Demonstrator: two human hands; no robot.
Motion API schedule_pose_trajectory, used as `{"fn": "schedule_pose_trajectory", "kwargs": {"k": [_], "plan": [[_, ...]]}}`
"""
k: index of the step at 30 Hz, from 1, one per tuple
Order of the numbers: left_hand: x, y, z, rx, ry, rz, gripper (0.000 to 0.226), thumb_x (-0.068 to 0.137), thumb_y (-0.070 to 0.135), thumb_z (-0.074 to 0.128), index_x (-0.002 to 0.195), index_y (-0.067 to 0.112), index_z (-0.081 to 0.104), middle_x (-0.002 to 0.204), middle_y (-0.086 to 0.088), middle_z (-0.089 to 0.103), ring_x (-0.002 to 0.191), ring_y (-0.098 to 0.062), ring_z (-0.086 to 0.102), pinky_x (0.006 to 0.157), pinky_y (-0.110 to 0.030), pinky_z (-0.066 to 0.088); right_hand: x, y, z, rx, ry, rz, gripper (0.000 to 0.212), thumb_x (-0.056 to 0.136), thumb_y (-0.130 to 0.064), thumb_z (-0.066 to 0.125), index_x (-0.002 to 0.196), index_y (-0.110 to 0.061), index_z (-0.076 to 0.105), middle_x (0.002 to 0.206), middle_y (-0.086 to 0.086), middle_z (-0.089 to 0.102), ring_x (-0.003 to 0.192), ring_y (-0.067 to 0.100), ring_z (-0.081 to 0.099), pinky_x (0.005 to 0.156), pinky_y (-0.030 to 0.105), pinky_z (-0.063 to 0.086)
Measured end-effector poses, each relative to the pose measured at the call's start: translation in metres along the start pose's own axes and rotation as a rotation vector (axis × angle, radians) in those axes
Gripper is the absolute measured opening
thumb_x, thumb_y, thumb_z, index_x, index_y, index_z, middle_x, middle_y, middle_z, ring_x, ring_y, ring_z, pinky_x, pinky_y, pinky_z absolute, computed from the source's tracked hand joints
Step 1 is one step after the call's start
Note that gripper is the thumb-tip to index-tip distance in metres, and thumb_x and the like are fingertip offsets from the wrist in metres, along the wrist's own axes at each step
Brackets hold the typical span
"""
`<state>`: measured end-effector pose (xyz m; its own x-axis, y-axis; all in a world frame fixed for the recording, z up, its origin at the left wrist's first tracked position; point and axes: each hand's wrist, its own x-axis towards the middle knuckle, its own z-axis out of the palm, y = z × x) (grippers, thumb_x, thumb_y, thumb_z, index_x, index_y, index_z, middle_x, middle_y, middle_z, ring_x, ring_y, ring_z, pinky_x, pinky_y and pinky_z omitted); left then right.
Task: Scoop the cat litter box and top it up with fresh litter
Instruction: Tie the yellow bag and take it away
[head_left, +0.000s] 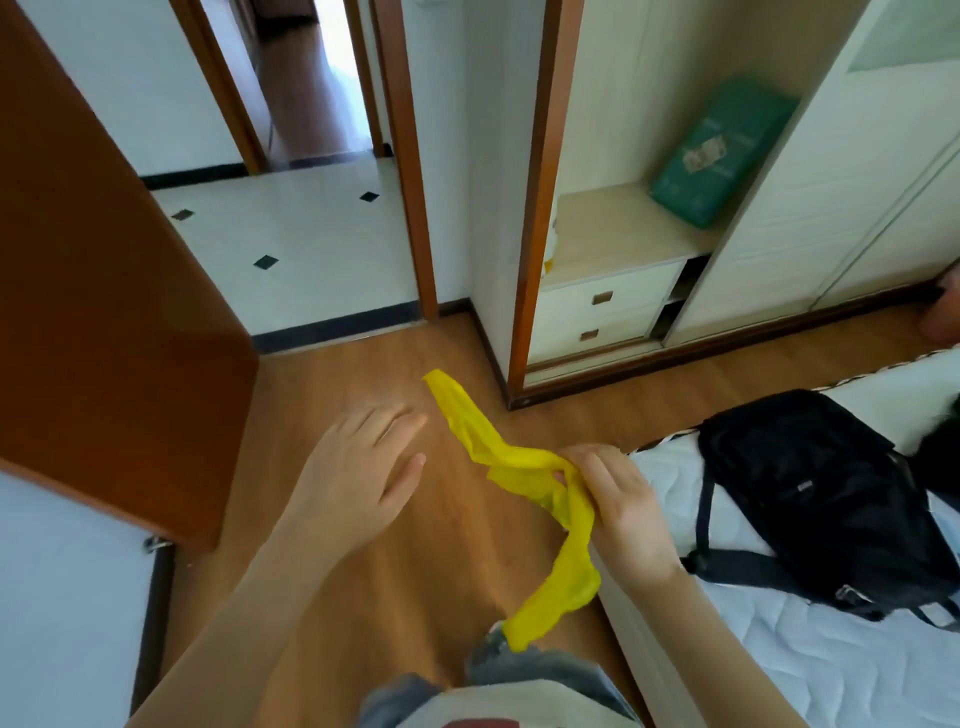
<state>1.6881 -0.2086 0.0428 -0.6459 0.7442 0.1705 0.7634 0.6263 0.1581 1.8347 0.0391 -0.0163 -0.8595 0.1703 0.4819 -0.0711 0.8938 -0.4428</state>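
The right hand (618, 499) is pinching a thin yellow plastic bag (524, 467) at about its middle, fingers curled round the crumpled film. One end of the bag is trailing up toward 11 o'clock, and the other is hanging down toward 6 o'clock over the person's knee. The left hand (358, 467) is hovering just beside the bag at 9 o'clock, fingers spread and straight, holding nothing.

The bag is looking flimsy and is still bunched shut, with nothing in it. My guess is that the person is getting ready to open it for scooped waste. The likely snag is the film clinging to itself, so a hard tug with both hands could be tearing it. A torn bag would then be leaking litter onto the wooden floor (395, 571).

At 3 o'clock a black backpack (815, 493) is lying on the quilted mattress (779, 665). I cannot tell whether it is zipped or what it is carrying.

Farther off, at 1 o'clock, the open wardrobe (623, 234) is holding a green package (719, 156) leaning on its shelf; possibly that is the fresh litter, though its print is too blurred to read. Below the shelf two drawers (602, 312) are sitting closed.

The litter box itself is not showing anywhere in view. At 11 o'clock the doorway (291, 249) is opening onto a tiled hall.
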Motion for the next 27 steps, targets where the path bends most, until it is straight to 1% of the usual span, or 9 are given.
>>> {"fn": "schedule_pose_trajectory", "kwargs": {"k": [2, 4, 11, 13, 16, 19, 21, 24, 27], "plan": [[0.040, -0.013, 0.002, -0.003, -0.006, 0.009, 0.048, 0.094, 0.040, 0.034, 0.127, 0.014, 0.056, 0.125, -0.004, 0.058, 0.116, -0.023, 0.052, 0.094, -0.041, 0.047, 0.029, 0.023, 0.009, -0.049, 0.008, 0.004, 0.025, 0.088, -0.013, 0.069, 0.109, -0.002, 0.064, 0.106, 0.011, 0.064, 0.097, 0.028, 0.061, 0.079, 0.043, 0.050], [0.079, -0.024, 0.007, -0.017, -0.008, 0.033, 0.047, 0.094, 0.039, 0.034, 0.128, 0.015, 0.056, 0.125, -0.004, 0.057, 0.116, -0.023, 0.051, 0.093, -0.041, 0.047, 0.057, 0.042, 0.015, -0.042, 0.030, 0.037, 0.024, 0.089, -0.014, 0.067, 0.109, -0.002, 0.064, 0.105, 0.011, 0.064, 0.097, 0.029, 0.061, 0.080, 0.043, 0.050], [0.219, -0.057, 0.040, -0.088, -0.037, 0.220, 0.047, 0.093, 0.038, 0.036, 0.125, 0.013, 0.059, 0.120, -0.004, 0.060, 0.112, -0.020, 0.052, 0.088, -0.037, 0.048, 0.137, 0.101, 0.042, -0.094, 0.117, 0.125, 0.030, 0.096, -0.028, 0.053, 0.106, -0.001, 0.065, 0.101, 0.010, 0.064, 0.093, 0.024, 0.059, 0.082, 0.033, 0.050], [0.261, -0.069, 0.051, -0.099, -0.056, 0.283, 0.048, 0.094, 0.040, 0.034, 0.127, 0.014, 0.058, 0.123, -0.003, 0.060, 0.113, -0.019, 0.053, 0.088, -0.035, 0.049, 0.156, 0.121, 0.050, -0.128, 0.130, 0.174, 0.028, 0.096, -0.026, 0.053, 0.106, -0.002, 0.064, 0.101, 0.009, 0.063, 0.093, 0.023, 0.059, 0.082, 0.029, 0.048], [0.325, -0.084, 0.061, -0.128, -0.067, 0.395, 0.046, 0.093, 0.039, 0.037, 0.126, 0.015, 0.059, 0.120, -0.001, 0.062, 0.111, -0.019, 0.057, 0.087, -0.033, 0.050, 0.188, 0.146, 0.060, -0.188, 0.181, 0.256, 0.022, 0.093, -0.019, 0.057, 0.108, -0.004, 0.061, 0.101, 0.007, 0.061, 0.093, 0.022, 0.057, 0.082, 0.028, 0.046], [0.389, -0.092, 0.062, -0.134, -0.075, 0.524, 0.045, 0.092, 0.039, 0.040, 0.126, 0.017, 0.060, 0.118, -0.001, 0.065, 0.108, -0.018, 0.060, 0.087, -0.029, 0.047, 0.220, 0.165, 0.064, -0.248, 0.264, 0.376, 0.028, 0.095, -0.027, 0.050, 0.107, -0.004, 0.060, 0.099, 0.007, 0.061, 0.092, 0.020, 0.054, 0.082, 0.024, 0.043], [0.429, -0.093, 0.061, -0.148, -0.101, 0.611, 0.044, 0.093, 0.038, 0.040, 0.127, 0.017, 0.058, 0.121, 0.000, 0.063, 0.111, -0.016, 0.059, 0.090, -0.027, 0.045, 0.240, 0.174, 0.062, -0.301, 0.320, 0.457, 0.029, 0.091, -0.024, 0.051, 0.107, -0.002, 0.060, 0.099, 0.008, 0.060, 0.092, 0.020, 0.053, 0.081, 0.026, 0.043], [0.485, -0.087, 0.067, -0.190, -0.126, 0.735, 0.044, 0.094, 0.037, 0.041, 0.130, 0.016, 0.056, 0.124, 0.000, 0.061, 0.116, -0.016, 0.055, 0.093, -0.031, 0.048, 0.266, 0.190, 0.057, -0.366, 0.386, 0.559, 0.028, 0.088, -0.020, 0.051, 0.106, -0.001, 0.061, 0.097, 0.009, 0.061, 0.092, 0.021, 0.052, 0.080, 0.022, 0.041], [0.530, -0.069, 0.079, -0.231, -0.151, 0.829, 0.045, 0.095, 0.037, 0.039, 0.131, 0.016, 0.055, 0.125, 0.000, 0.060, 0.117, -0.016, 0.054, 0.095, -0.032, 0.048, 0.284, 0.209, 0.051, -0.377, 0.461, 0.687, 0.020, 0.089, -0.013, 0.058, 0.105, -0.002, 0.061, 0.096, 0.007, 0.060, 0.091, 0.018, 0.052, 0.080, 0.019, 0.039]]}}
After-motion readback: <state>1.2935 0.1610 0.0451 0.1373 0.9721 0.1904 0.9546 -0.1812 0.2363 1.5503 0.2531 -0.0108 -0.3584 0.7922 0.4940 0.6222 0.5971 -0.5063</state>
